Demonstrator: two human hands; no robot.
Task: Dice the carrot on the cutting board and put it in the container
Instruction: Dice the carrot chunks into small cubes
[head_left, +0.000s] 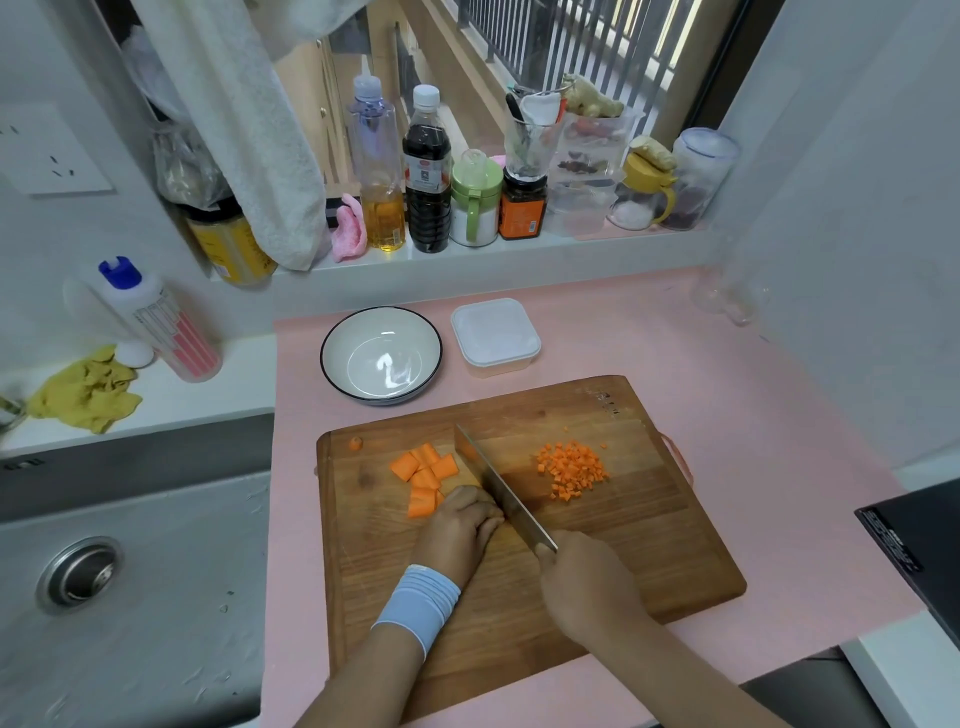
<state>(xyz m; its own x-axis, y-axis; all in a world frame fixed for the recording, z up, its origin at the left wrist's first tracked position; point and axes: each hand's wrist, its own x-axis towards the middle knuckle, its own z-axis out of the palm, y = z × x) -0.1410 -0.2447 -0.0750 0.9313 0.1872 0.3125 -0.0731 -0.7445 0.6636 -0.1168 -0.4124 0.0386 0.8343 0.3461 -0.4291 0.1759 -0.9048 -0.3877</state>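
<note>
"Pink table (727, 415) under a window sill crowded with bottles. Where has the person got to?"

"Midway through the dicing, I'd say. Starting from the left of the wooden cutting board (649, 545), a little round carrot stub (355, 443) sits alone by the far left corner. Next come the carrot chunks (423, 470), thick, blocky and smooth-faced, lying in a loose heap and not yet diced."

"And the hands?"

"The left hand (460, 525), with a ribbed pale blue wristband (421, 605), has its fingers curled claw-fashion over the nearest chunk, knuckles against the blade. What lies right under them is hidden. The knife (498, 486) is a broad steel cleaver, its edge down on the board. The right hand (582, 577) is wrapped tight round the handle. Right of the blade lies the diced carrot (571, 470), small even cubes in a low mound."

"So what's next?"

"More cuts, I'd judge: short strokes, the left fingers creeping back and staying tucked. Those chunks look firm and could skid on the grain."

"The container?"

"The container (498, 364) is square, of white frosted plastic, and it stands past the board's far edge, right of a glossy dark-rimmed bowl (332, 338). I can't tell if its lid is on. No carrot is in it yet."
</note>
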